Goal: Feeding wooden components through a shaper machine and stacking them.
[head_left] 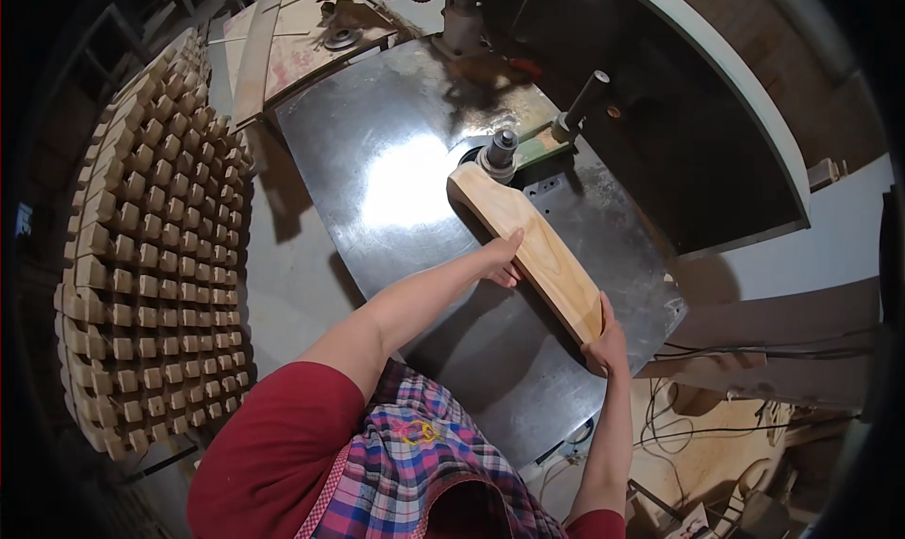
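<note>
A long pale wooden board [542, 247] with a shaped far end lies slantwise over the metal machine table [386, 247]. My left hand [502, 259] grips its left edge near the middle, thumb on top and fingers beneath. At the near right end, my right hand [606, 341] is closed round the board's corner. The board's far end is up against the upright spindle [502, 152], touching it or very close. Whether the spindle turns cannot be told from one picture.
Left of the table stands a tall stack of wooden blocks [160, 256]. A dark curved guard panel [660, 115] rises behind the spindle, beside a green bracket [547, 145] with a short post [589, 98]. Cables [674, 426] hang at the lower right. A wooden bench [302, 44] stands far left.
</note>
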`<state>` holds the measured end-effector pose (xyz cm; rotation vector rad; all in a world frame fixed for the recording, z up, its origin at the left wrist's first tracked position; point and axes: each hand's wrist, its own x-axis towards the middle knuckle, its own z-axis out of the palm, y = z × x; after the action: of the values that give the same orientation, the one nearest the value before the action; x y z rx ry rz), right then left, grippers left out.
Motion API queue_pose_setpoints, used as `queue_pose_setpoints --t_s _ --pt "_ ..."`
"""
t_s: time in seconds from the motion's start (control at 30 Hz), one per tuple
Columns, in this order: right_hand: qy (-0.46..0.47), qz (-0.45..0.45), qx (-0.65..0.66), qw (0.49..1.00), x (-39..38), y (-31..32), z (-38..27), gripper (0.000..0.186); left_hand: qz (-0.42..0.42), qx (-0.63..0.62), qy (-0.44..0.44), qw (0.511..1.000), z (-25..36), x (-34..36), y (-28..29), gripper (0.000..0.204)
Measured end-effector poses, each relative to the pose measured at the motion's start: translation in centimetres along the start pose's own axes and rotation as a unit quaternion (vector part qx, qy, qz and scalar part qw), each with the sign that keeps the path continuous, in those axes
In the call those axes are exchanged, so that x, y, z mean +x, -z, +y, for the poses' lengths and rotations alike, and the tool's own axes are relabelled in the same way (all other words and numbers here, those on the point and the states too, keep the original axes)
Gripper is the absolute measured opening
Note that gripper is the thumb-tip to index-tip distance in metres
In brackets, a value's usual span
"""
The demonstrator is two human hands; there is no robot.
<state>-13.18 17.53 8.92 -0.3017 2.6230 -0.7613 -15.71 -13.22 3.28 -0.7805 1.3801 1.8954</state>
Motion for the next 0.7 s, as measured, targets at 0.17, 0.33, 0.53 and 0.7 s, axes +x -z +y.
queue_pose_setpoints --t_s 0.17,0.33,0.53,0.7 --pt "-0.014 0.004 -0.025 1.0 -0.7 -1.6 -2.2 0.108 0.078 -0.016 -0.055 0.995 -1.0 0.3 1.7 0.079" --pt "0.039 0.072 -0.124 0.989 -2.5 -4.6 -6.4 0.081 0.105 -0.057 -0.071 0.99 -3.2 -1.9 6.1 0.081" --pt "0.017 0.073 0.141 0.987 -6.0 -14.4 -18.2 0.024 0.132 -0.228 -0.129 0.956 -3.1 -7.9 13.8 0.073" --pt "-0.182 -0.133 0.499 0.837 0.2 -20.8 -24.8 0.038 0.056 -0.301 -0.128 0.943 -0.5 -7.7 25.6 0.064"
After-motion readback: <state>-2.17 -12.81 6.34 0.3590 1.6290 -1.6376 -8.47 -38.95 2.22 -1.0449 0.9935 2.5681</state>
